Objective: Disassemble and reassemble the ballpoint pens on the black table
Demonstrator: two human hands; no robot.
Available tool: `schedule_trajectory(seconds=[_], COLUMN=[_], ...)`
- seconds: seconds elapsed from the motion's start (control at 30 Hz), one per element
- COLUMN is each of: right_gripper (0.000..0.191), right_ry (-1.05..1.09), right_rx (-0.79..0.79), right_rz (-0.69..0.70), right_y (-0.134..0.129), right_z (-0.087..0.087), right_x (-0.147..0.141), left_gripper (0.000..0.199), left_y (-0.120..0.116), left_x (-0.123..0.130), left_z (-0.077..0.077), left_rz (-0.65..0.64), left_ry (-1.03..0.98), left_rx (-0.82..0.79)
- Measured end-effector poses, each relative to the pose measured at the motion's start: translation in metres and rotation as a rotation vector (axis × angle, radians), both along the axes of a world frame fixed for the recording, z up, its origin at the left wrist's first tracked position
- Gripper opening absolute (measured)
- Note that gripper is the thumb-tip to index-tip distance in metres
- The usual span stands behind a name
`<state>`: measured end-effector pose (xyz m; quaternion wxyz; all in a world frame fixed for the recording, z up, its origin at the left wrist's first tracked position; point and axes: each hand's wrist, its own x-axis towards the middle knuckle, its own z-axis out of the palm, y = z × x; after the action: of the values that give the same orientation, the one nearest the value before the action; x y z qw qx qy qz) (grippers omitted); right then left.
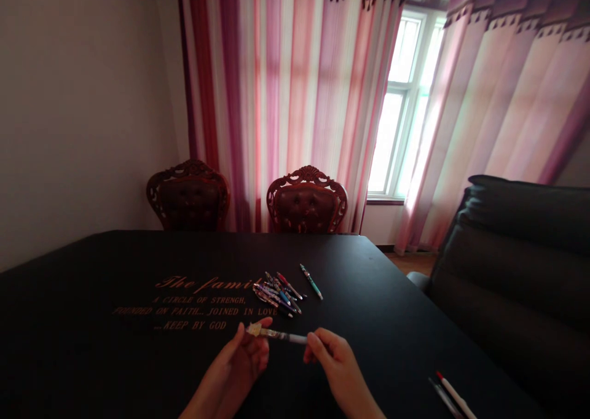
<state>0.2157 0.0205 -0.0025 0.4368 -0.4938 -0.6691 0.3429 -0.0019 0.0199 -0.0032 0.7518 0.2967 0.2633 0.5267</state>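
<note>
A pen (pixel 282 336) with a pale barrel and a yellowish ornament on its left end lies level between my hands, above the near part of the table. My right hand (pixel 332 356) pinches its right end between thumb and fingers. At the ornamented end, my left hand (pixel 244 354) holds it with the thumb in front and the curled fingers beneath and behind. Beyond my hands, a pile of several patterned pens (pixel 278 293) lies on the dark tabletop. A single teal pen (pixel 312 282) rests just right of that pile.
The black table (pixel 92 357) carries gold lettering (pixel 200 300) left of the pile. A white pen with a red end (pixel 455 395) and a clear pen (pixel 445 397) lie near the right edge. Carved chairs (pixel 307 204) stand behind; a black armchair (pixel 520 296) is at right.
</note>
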Motion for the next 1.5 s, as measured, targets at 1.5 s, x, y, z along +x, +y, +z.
schedule_trajectory(seconds=[1.5], right_gripper=[0.009], right_ry=[-0.387], right_rx=[0.286], right_rz=[-0.008], right_y=[-0.025], right_z=[0.023], right_x=[-0.012], left_gripper=[0.043], left_y=[-0.001], left_x=[0.005], left_z=[-0.011], left_rz=[-0.002], left_ry=[0.108], left_rx=[0.133])
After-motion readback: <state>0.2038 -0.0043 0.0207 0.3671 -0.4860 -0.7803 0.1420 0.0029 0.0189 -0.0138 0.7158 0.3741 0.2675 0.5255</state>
